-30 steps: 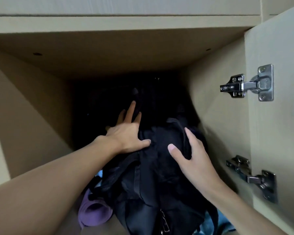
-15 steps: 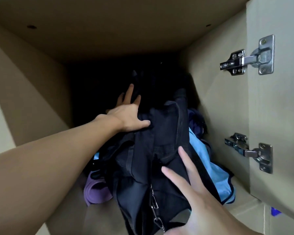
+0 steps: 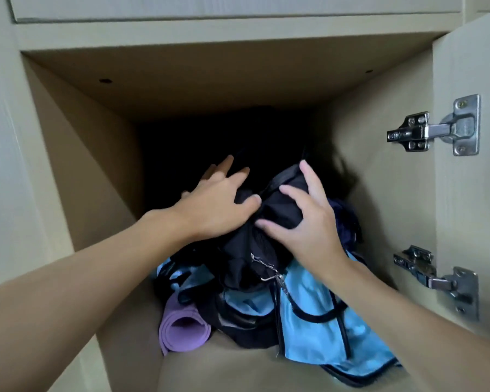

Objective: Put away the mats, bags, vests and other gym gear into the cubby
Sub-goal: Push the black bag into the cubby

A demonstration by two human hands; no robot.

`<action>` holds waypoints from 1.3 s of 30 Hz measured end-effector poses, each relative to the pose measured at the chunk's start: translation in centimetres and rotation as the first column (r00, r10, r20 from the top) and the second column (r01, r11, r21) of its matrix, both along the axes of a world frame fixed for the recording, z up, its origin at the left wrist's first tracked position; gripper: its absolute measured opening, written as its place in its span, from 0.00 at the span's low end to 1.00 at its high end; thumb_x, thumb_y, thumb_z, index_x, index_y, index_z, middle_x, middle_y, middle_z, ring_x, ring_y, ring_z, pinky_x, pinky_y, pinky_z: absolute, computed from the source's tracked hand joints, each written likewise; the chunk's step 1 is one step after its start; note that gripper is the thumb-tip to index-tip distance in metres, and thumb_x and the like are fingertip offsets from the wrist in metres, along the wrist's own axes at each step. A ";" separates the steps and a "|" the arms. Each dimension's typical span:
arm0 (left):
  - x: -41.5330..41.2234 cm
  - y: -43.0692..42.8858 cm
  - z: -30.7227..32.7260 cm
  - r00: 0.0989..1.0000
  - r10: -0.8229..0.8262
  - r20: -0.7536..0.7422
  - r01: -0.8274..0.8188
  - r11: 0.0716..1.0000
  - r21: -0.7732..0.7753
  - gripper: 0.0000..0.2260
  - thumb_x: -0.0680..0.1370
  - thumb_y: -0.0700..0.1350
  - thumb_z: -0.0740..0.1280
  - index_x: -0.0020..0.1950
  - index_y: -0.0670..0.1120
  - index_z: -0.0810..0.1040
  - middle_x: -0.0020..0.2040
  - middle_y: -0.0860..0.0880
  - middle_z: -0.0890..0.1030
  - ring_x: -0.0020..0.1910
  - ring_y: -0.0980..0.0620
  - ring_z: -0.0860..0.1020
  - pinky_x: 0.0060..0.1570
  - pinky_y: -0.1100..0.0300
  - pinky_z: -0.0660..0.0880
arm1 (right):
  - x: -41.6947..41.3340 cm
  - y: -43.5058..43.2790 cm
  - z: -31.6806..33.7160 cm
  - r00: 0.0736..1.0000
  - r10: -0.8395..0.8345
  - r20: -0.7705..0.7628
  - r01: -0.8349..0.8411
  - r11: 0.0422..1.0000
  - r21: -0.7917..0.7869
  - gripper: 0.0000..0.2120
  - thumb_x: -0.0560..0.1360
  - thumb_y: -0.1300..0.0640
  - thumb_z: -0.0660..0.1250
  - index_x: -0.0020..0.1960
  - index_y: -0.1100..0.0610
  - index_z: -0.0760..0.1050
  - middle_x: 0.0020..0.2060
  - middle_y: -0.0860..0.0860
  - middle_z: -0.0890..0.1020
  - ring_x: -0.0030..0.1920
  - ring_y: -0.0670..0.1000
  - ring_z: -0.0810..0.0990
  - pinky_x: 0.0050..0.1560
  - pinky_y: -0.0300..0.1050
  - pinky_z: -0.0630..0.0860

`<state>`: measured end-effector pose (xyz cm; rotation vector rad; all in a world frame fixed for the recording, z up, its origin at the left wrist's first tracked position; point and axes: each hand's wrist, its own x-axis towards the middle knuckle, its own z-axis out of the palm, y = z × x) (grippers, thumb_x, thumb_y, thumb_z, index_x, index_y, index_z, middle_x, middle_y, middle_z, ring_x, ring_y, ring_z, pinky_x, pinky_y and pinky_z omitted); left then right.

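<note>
A black bag (image 3: 280, 207) lies on top of a pile deep in the open cubby (image 3: 82, 165). My left hand (image 3: 218, 207) presses flat on the bag's top left, fingers spread and reaching into the dark back. My right hand (image 3: 306, 230) clutches bunched black fabric between thumb and fingers, right beside the left hand. Under the black bag sits a light blue bag with black trim (image 3: 317, 329), spilling toward the front right. A rolled purple mat (image 3: 184, 329) lies at the pile's front left, its end facing me. A metal clip (image 3: 269, 273) dangles from the black bag.
The cubby door (image 3: 470, 207) stands open at the right, carrying two metal hinges, upper (image 3: 433, 131) and lower (image 3: 436, 281). A closed panel (image 3: 238, 7) sits above the cubby. Bare cubby floor (image 3: 224, 369) shows in front of the pile.
My right hand has gone from the black bag's lower part up to its top, beside the left hand, and closed on the fabric. The view has pulled back and more of the blue bag shows.
</note>
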<state>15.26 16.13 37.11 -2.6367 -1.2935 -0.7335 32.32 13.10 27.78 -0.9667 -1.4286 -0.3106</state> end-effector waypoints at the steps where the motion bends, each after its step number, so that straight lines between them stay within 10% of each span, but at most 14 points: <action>1: -0.2 -0.6 -0.2 0.999 -0.014 -0.030 0.014 1.000 -0.008 0.43 0.66 0.74 0.53 0.79 0.60 0.54 0.82 0.54 0.45 0.80 0.49 0.46 0.75 0.38 0.55 | 0.3 0.8 1.3 1.000 -0.016 -0.021 0.016 1.000 0.002 0.31 0.64 0.49 0.80 0.61 0.64 0.78 0.78 0.56 0.59 0.75 0.45 0.59 0.70 0.25 0.54; 9: -1.0 0.4 -2.1 0.956 0.017 -0.293 -0.021 1.000 -0.011 0.54 0.61 0.75 0.69 0.72 0.72 0.32 0.79 0.61 0.34 0.80 0.50 0.41 0.73 0.35 0.53 | 2.1 5.2 5.3 0.992 -0.121 0.023 0.123 0.978 -0.166 0.31 0.67 0.48 0.78 0.65 0.62 0.76 0.79 0.53 0.54 0.76 0.48 0.59 0.60 0.16 0.48; 15: 0.4 5.1 -2.8 0.958 0.128 -0.257 -0.083 0.980 0.179 0.54 0.63 0.73 0.69 0.72 0.71 0.30 0.80 0.54 0.33 0.79 0.49 0.33 0.70 0.27 0.46 | 4.0 7.6 5.2 0.946 -0.280 0.161 0.320 0.878 -0.355 0.43 0.71 0.32 0.66 0.78 0.45 0.52 0.79 0.46 0.49 0.76 0.56 0.60 0.71 0.58 0.60; 20: 1.2 9.4 -2.6 0.986 0.157 -0.051 -0.157 0.988 -0.008 0.46 0.64 0.75 0.67 0.67 0.79 0.33 0.79 0.57 0.32 0.78 0.49 0.32 0.69 0.26 0.45 | 5.9 11.1 4.9 0.930 -0.250 0.270 0.361 0.759 -0.541 0.44 0.70 0.28 0.61 0.75 0.33 0.37 0.78 0.46 0.51 0.75 0.59 0.62 0.69 0.64 0.64; 32: 3.7 18.9 -7.0 0.978 0.208 -0.033 -0.210 0.969 -0.130 0.42 0.63 0.79 0.61 0.66 0.80 0.35 0.80 0.50 0.35 0.79 0.38 0.37 0.70 0.28 0.51 | 7.6 20.4 1.0 0.974 -0.104 0.199 0.216 0.672 -0.708 0.38 0.80 0.55 0.60 0.77 0.37 0.36 0.79 0.49 0.40 0.78 0.60 0.52 0.74 0.64 0.57; 39: 3.9 19.0 -7.9 0.976 0.215 -0.026 -0.216 0.967 -0.134 0.40 0.66 0.77 0.61 0.67 0.80 0.36 0.81 0.49 0.37 0.79 0.39 0.38 0.71 0.29 0.51 | 7.4 20.1 0.2 0.981 -0.128 0.143 0.192 0.660 -0.726 0.39 0.80 0.51 0.63 0.77 0.37 0.39 0.80 0.50 0.41 0.79 0.59 0.51 0.74 0.66 0.53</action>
